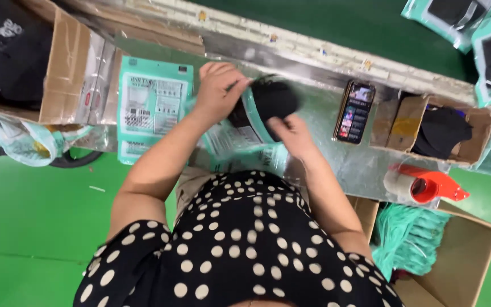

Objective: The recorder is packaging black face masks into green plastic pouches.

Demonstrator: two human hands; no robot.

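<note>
While the right hand (pixel 292 132) is pressing the black cap (pixel 273 102) down with flat fingers, the left hand (pixel 218 91) is pinching the teal bag (pixel 240 142) at its mouth above the foil table (pixel 336 165). Cap seems soft and light, bag slippery; holding the rim is looking safest.

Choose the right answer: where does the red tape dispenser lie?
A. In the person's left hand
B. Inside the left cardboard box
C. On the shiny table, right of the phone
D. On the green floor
C: the red tape dispenser lies at the shiny table's edge, right of the phone.
</note>
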